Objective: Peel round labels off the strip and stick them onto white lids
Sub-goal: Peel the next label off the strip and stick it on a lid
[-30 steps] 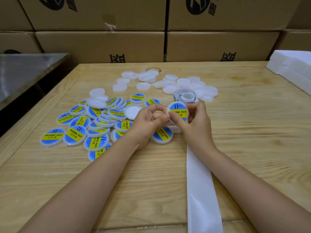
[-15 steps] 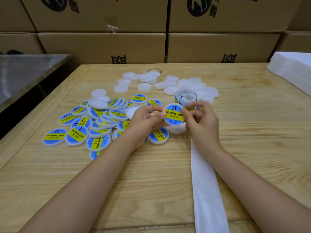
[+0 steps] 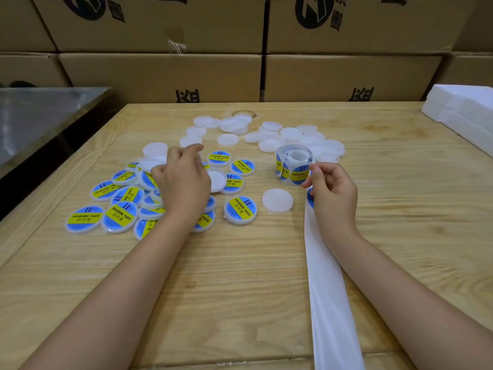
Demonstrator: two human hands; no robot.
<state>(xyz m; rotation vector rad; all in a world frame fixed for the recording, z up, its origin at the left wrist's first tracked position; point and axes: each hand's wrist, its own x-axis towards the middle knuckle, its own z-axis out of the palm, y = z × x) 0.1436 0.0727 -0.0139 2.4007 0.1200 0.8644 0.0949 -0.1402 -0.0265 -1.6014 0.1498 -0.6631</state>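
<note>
Two bare forearms reached forward over the wooden table (image 3: 240,289). The left hand (image 3: 184,182) hung palm-down above the heap of labelled lids (image 3: 120,209), its fingers curled downward toward the far side of the heap. Whether anything lay within those fingers could not be told, since the back of the hand hid the palm.

The right hand (image 3: 332,194) was set just beside the label roll (image 3: 293,160). Its thumb and forefinger were drawn together in a pinch on the strip (image 3: 328,289) where it left the roll, at the edge of a blue-and-yellow label (image 3: 300,174). The remaining fingers were curled loosely toward the palm. The spent white length of the strip ran from under this hand, along the forearm, to the near table edge.

One bare white lid (image 3: 277,200) lay flat between the two hands, near the roll and touching neither hand. Further unlabelled lids (image 3: 290,134) lay scattered behind the roll. Cardboard boxes (image 3: 160,76) stood behind the table, and white foam blocks (image 3: 464,108) lay at its far right corner.
</note>
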